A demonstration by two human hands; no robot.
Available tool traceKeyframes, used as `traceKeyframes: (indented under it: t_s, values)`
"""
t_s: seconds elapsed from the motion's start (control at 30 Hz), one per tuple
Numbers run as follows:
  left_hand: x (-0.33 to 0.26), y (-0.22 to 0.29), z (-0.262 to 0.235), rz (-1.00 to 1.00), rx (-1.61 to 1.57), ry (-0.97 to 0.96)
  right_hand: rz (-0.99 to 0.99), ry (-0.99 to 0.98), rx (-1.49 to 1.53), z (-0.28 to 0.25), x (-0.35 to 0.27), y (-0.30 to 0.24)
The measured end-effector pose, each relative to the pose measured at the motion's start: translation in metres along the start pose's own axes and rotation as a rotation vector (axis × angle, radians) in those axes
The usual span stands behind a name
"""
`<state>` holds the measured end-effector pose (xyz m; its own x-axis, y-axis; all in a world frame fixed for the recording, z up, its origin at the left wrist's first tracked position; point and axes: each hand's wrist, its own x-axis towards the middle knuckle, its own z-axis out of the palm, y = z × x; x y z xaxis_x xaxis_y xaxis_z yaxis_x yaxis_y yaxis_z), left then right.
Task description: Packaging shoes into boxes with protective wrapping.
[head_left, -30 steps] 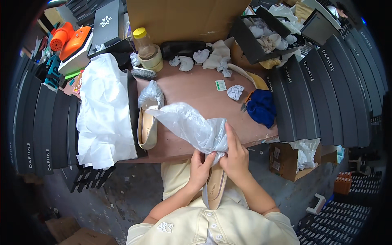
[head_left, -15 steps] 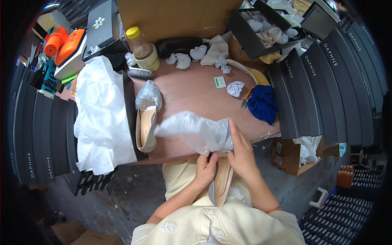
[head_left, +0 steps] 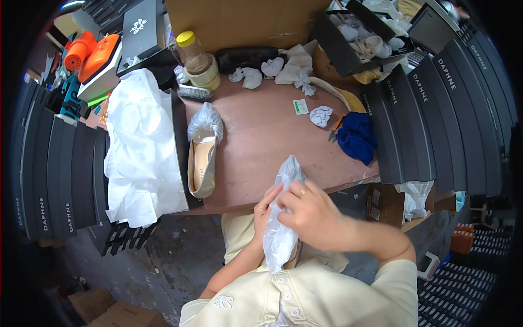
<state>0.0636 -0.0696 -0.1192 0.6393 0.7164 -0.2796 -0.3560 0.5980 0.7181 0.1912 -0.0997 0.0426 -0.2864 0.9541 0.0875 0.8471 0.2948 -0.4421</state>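
Close to my body, at the table's near edge, I hold a shoe whose toe is covered by a thin whitish plastic wrap (head_left: pixel 280 240). The loose end of the wrap now lies back over the shoe and hides most of it. My left hand (head_left: pixel 263 215) grips the shoe through the wrap from the left. My right hand (head_left: pixel 310 212), fingers curled, pinches the wrap from the right and is slightly blurred. A second pale shoe (head_left: pixel 195 185), its toe wrapped in the same plastic, stands on the table to the left.
An open dark box (head_left: pixel 182 147) heaped with white tissue paper (head_left: pixel 139 152) sits left. Stacked dark shoeboxes (head_left: pixel 436 109) flank the right. On the table (head_left: pixel 250 136) lie a blue cloth (head_left: pixel 357 139), crumpled white cloth (head_left: pixel 321 116), a brush (head_left: pixel 194 92) and a yellow-lidded jar (head_left: pixel 192 52).
The wrap's loose end swung from the left back toward my body, over the shoe. My right hand moved from beside the toe onto the wrap, and its fingers curled.
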Motion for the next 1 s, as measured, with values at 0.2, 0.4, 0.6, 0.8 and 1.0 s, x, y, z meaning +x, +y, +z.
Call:
traceKeyframes:
  t_s: [0.2,0.4,0.6,0.8,1.0]
  values:
    - [-0.013,0.02,0.016,-0.077,0.0,0.06,0.513,0.188,0.0,0.088,-0.047,0.017]
    - [-0.012,0.025,0.02,-0.118,0.204,0.019,0.795,0.263,0.691,0.082,-0.056,0.009]
    - [-0.009,0.006,0.037,-0.031,0.283,-0.059,0.701,0.283,0.106,0.082,-0.046,0.038]
    - [-0.003,0.031,0.054,0.109,0.253,-0.036,0.666,0.158,1.167,0.028,-0.04,0.049]
    - [-0.005,0.033,0.061,0.235,0.241,-0.05,0.414,0.05,0.649,0.004,-0.037,0.045]
